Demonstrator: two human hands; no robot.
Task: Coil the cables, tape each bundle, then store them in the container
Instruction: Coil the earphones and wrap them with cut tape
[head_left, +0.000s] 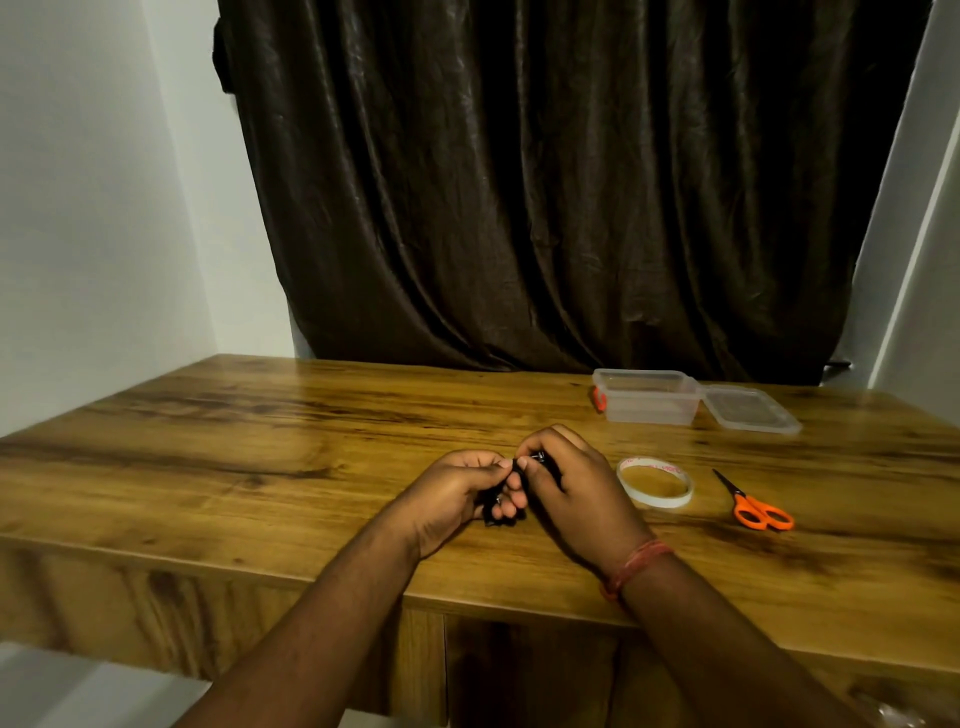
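Note:
A black cable bundle (518, 470) is pinched between both hands just above the wooden table (260, 415), mostly hidden by fingers. My left hand (457, 493) grips its lower part and my right hand (566, 488) grips its upper end, where a small metal plug shows. A roll of white tape (655, 482) lies flat just right of my right hand. Orange-handled scissors (753, 504) lie further right. The clear plastic container (647, 397) stands open at the back right, with its lid (748, 409) beside it.
A dark curtain (545, 182) hangs behind the table's far edge. White walls stand to the left and right. A small orange object (600, 399) peeks out at the container's left side. The table's front edge runs below my wrists.

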